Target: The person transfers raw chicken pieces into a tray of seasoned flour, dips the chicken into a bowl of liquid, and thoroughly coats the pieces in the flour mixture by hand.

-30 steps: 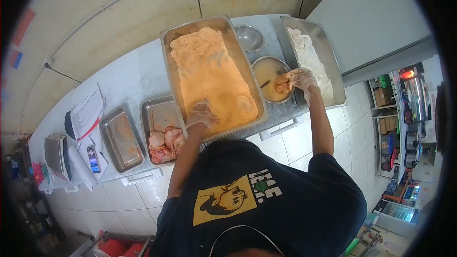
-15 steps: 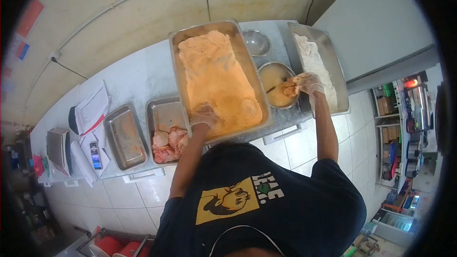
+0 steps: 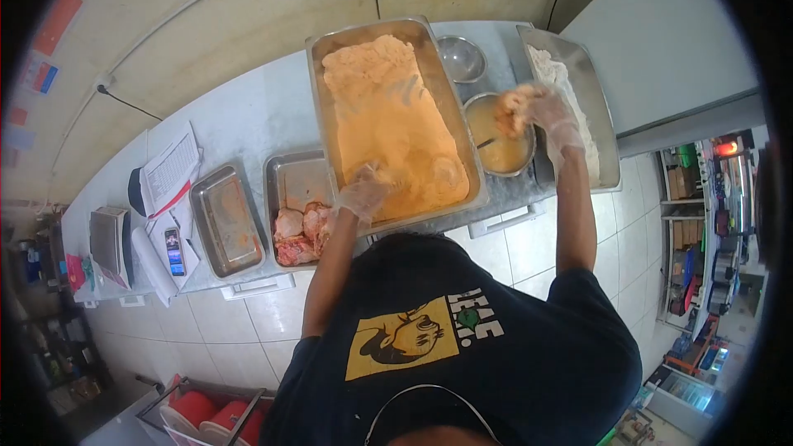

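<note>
orange-brown meat (image 3: 511,111) over bowl (image 3: 505,174)

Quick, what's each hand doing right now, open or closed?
Left hand: at the orange powder, too blurred to tell open from closed.
Right hand: closed on a coated meat piece.

We reach both arms forward, well apart. Our left arm (image 3: 330,277) slants inward to a gloved left hand (image 3: 364,192), its blurred fingers pointing forward and inward. Our right arm (image 3: 576,215) runs straighter and farther forward; the gloved right hand (image 3: 555,116) turns inward at the wrist (image 3: 570,154), fingers closed in a grip.
</note>
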{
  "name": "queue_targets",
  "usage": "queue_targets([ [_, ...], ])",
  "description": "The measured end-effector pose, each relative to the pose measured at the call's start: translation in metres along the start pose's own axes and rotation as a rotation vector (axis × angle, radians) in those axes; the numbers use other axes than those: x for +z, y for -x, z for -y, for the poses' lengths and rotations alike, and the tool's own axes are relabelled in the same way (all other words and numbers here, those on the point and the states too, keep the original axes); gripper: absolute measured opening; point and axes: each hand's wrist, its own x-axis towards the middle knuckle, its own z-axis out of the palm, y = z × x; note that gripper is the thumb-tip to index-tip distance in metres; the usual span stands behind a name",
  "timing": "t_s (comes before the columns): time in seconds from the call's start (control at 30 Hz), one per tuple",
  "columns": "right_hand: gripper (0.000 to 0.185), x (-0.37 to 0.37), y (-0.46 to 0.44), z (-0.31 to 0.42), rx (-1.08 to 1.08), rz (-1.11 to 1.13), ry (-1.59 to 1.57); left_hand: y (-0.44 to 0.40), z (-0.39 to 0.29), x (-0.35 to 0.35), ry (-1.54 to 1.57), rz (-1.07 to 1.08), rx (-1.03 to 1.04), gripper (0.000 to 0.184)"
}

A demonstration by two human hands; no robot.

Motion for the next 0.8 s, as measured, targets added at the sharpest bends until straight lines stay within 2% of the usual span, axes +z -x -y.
queue_targets([
  [0.03, 0.018, 0.019, 0.004, 0.016, -0.024, -0.033, 0.029, 0.0, 0.009, 0.005, 0.096, -0.087, 0.003, 0.05],
  [0.07, 0.021, 0.037, 0.002, 0.007, -0.091, -0.064, -0.061, -0.008, 0.024, 0.018, 0.093, -0.077, -0.001, 0.05],
  [0.1, 0.024, 0.055, -0.003, -0.003, -0.159, -0.096, -0.153, -0.019, 0.045, 0.036, 0.336, -0.093, 0.026, 0.052],
  [0.17, 0.02, 0.095, -0.019, 0.006, -0.028, 0.221, -0.309, -0.016, 0.037, 0.03, 0.577, -0.103, 0.046, 0.053],
  [0.2, 0.016, 0.117, -0.035, -0.011, -0.007, 0.241, -0.386, -0.003, -0.003, -0.005, 0.132, 0.088, -0.01, 0.053],
  [0.27, 0.017, 0.17, -0.073, -0.07, 0.014, 0.273, -0.332, 0.006, -0.024, -0.022, -0.32, 0.274, -0.058, 0.052],
  [0.33, 0.021, 0.186, -0.075, -0.089, 0.017, 0.283, -0.196, 0.01, -0.011, -0.01, 0.135, -0.017, -0.013, 0.06],
  [0.37, 0.022, 0.189, -0.057, -0.091, -0.191, 0.196, 0.311, 0.007, 0.009, 0.004, 0.136, -0.016, -0.012, 0.06],
  [0.4, 0.024, 0.191, -0.047, -0.091, -0.399, 0.102, 0.819, 0.001, 0.036, 0.024, -0.064, -0.195, 0.211, 0.055],
  [0.47, 0.023, 0.183, -0.038, -0.111, -0.268, 0.427, 1.287, 0.008, 0.029, 0.014, -0.258, -0.373, 0.414, 0.049],
  [0.5, 0.022, 0.177, -0.019, -0.118, -0.194, 0.409, 1.264, 0.01, 0.021, 0.0, -0.097, -0.123, 0.207, 0.047],
  [0.57, 0.021, 0.173, 0.025, -0.112, -0.114, 0.384, 1.241, 0.014, 0.002, -0.017, 0.064, 0.13, 0.009, 0.045],
  [0.63, 0.02, 0.174, 0.043, -0.134, -0.028, 0.208, 1.125, 0.014, -0.012, -0.016, 0.121, 0.038, 0.096, 0.044],
  [0.67, 0.02, 0.173, 0.041, -0.148, -0.023, 0.203, 1.127, 0.012, -0.023, -0.018, 0.139, 0.008, 0.128, 0.043],
  [0.73, 0.021, 0.171, 0.037, -0.162, -0.364, 0.151, 1.156, 0.006, -0.04, -0.023, 0.836, 0.129, -0.161, 0.05],
  [0.77, 0.021, 0.17, 0.036, -0.161, -0.359, 0.146, 1.154, 0.005, -0.034, -0.016, 0.832, 0.134, -0.159, 0.05],
  [0.8, 0.022, 0.169, 0.033, -0.16, -0.412, 0.136, 1.073, 0.001, -0.024, -0.004, 0.941, 0.074, -0.031, 0.044],
])
